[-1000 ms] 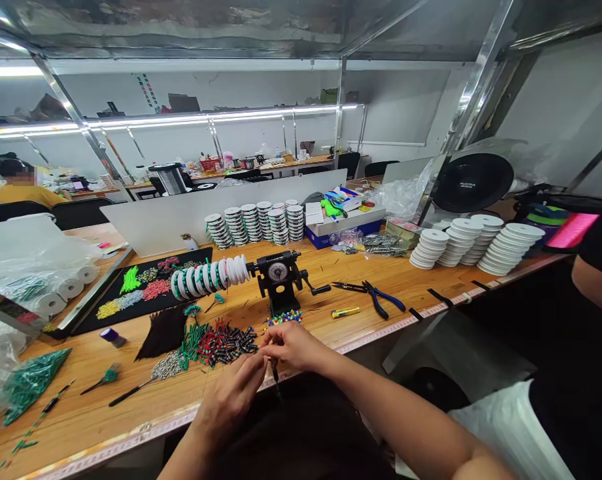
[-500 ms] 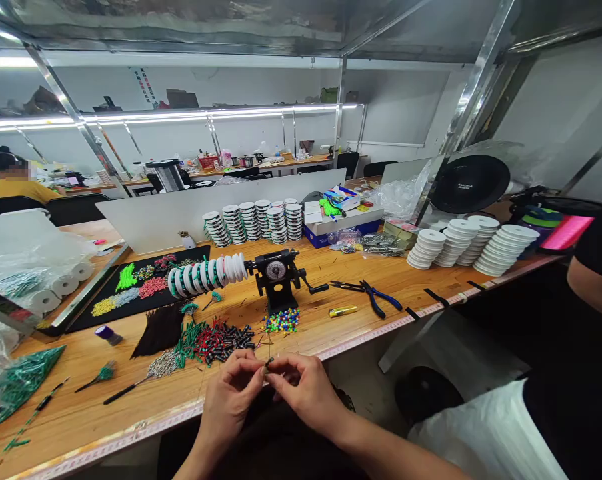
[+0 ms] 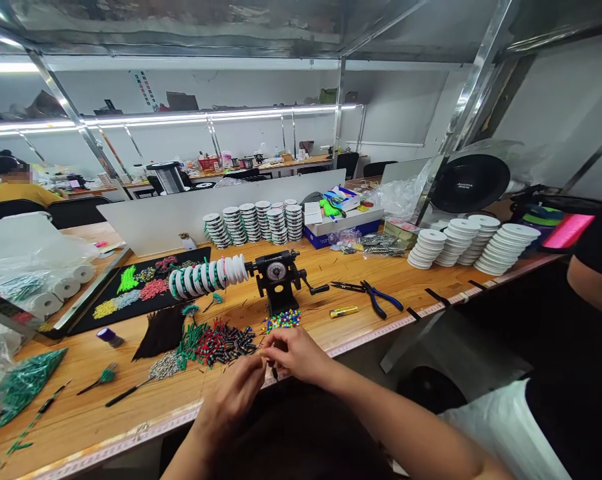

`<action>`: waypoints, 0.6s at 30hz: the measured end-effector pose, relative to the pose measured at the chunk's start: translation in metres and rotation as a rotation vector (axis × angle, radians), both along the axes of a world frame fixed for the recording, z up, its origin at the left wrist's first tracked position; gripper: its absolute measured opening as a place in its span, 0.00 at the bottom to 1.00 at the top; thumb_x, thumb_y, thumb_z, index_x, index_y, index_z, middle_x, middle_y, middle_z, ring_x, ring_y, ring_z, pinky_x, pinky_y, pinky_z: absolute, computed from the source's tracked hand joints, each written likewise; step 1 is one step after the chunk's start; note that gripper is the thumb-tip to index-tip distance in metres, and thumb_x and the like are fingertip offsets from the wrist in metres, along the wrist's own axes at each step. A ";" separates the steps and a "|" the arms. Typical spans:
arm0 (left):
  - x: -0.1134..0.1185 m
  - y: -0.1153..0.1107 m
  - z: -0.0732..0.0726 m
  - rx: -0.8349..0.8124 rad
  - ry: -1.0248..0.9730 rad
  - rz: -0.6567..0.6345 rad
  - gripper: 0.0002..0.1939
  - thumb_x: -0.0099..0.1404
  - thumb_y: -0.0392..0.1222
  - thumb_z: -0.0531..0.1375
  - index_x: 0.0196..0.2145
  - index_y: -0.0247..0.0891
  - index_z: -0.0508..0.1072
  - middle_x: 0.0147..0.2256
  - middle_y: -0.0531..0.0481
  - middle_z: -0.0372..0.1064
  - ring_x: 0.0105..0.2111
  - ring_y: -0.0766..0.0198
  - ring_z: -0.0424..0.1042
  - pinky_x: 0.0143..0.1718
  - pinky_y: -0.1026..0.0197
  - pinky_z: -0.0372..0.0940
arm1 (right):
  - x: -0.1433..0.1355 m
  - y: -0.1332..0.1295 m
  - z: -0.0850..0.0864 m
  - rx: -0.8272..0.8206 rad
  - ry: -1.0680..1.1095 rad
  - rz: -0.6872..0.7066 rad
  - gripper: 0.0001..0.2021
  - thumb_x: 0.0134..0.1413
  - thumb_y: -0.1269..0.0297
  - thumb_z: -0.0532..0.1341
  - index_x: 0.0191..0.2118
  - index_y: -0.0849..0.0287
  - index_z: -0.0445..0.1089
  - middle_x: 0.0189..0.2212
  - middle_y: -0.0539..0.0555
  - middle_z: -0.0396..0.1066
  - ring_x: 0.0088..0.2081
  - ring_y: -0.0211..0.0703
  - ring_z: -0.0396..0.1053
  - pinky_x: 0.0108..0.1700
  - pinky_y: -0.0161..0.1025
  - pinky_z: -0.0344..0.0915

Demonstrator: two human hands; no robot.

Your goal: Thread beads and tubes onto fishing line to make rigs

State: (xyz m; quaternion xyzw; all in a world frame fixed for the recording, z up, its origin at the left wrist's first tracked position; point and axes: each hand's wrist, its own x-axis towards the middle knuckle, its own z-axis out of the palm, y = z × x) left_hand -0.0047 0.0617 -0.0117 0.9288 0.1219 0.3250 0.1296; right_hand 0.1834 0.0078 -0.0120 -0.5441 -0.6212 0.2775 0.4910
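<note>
At the table's front edge my left hand [image 3: 235, 395] is closed, its thumb and fingers pinched together. My right hand [image 3: 301, 355] is closed too, its fingertips meeting those of the left. What they pinch is too small to make out; a little dark piece [image 3: 274, 373] hangs just below the right fingertips. Just beyond the hands lie a heap of small black, red and green tubes [image 3: 225, 343] and a pile of coloured beads [image 3: 283, 320]. Behind these stands a hand-cranked winder [image 3: 278, 283] with a row of white spools [image 3: 211, 277] on its shaft.
Pliers [image 3: 381, 298] and a yellow cutter [image 3: 343, 311] lie right of the winder. Stacks of white spools [image 3: 461, 243] stand further right. A black mat [image 3: 98, 320] with small coloured parts is at left. Another person's arm [image 3: 593, 290] shows at the right edge.
My right hand has shifted up and turned, its forearm reaching further across. My left hand has turned knuckles-up and sunk slightly. The dark piece now hangs below the fingers.
</note>
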 end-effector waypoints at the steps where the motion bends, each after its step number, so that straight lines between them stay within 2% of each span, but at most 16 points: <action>1: 0.000 0.002 -0.001 -0.030 0.002 -0.016 0.13 0.71 0.35 0.54 0.43 0.41 0.79 0.37 0.44 0.77 0.39 0.57 0.77 0.45 0.59 0.72 | 0.003 0.007 0.000 -0.028 0.009 0.025 0.05 0.57 0.75 0.67 0.30 0.60 0.75 0.23 0.46 0.72 0.25 0.37 0.70 0.28 0.30 0.61; 4: 0.003 0.004 0.001 -0.181 -0.054 0.021 0.13 0.70 0.40 0.55 0.40 0.42 0.80 0.38 0.43 0.77 0.40 0.55 0.76 0.45 0.56 0.72 | 0.007 0.019 0.002 -0.087 0.042 0.080 0.08 0.49 0.77 0.70 0.25 0.60 0.74 0.18 0.43 0.69 0.21 0.35 0.67 0.23 0.28 0.58; 6: 0.008 0.002 0.004 -0.265 -0.104 0.088 0.08 0.67 0.40 0.59 0.36 0.43 0.80 0.36 0.45 0.74 0.37 0.57 0.76 0.41 0.58 0.73 | 0.004 0.016 0.004 -0.085 0.081 0.051 0.06 0.53 0.75 0.69 0.28 0.61 0.73 0.19 0.44 0.69 0.22 0.36 0.68 0.24 0.28 0.59; 9: 0.013 -0.001 0.007 -0.362 -0.152 0.181 0.03 0.62 0.39 0.63 0.31 0.42 0.78 0.34 0.48 0.70 0.30 0.62 0.73 0.33 0.62 0.70 | -0.004 -0.001 0.007 -0.028 0.148 -0.048 0.03 0.63 0.68 0.61 0.37 0.60 0.71 0.28 0.48 0.73 0.28 0.37 0.71 0.30 0.30 0.64; 11: 0.014 -0.003 0.006 -0.462 -0.172 0.218 0.05 0.62 0.41 0.63 0.29 0.41 0.77 0.34 0.48 0.69 0.30 0.63 0.72 0.31 0.63 0.69 | -0.009 -0.016 0.008 0.035 0.149 -0.058 0.02 0.63 0.68 0.61 0.40 0.59 0.69 0.32 0.50 0.74 0.29 0.36 0.71 0.31 0.30 0.65; 14: 0.013 -0.004 0.003 -0.622 -0.173 0.227 0.08 0.61 0.45 0.63 0.27 0.39 0.76 0.33 0.48 0.70 0.32 0.61 0.73 0.32 0.62 0.69 | -0.007 -0.028 0.004 0.171 0.011 0.004 0.07 0.57 0.75 0.62 0.41 0.58 0.71 0.34 0.51 0.75 0.31 0.39 0.71 0.34 0.32 0.66; 18: 0.014 -0.002 0.005 -0.813 -0.131 0.207 0.13 0.57 0.48 0.66 0.22 0.37 0.74 0.27 0.49 0.70 0.27 0.62 0.69 0.28 0.63 0.65 | 0.000 -0.024 -0.005 0.371 -0.243 0.072 0.10 0.58 0.79 0.59 0.39 0.58 0.74 0.34 0.54 0.76 0.38 0.44 0.73 0.43 0.37 0.68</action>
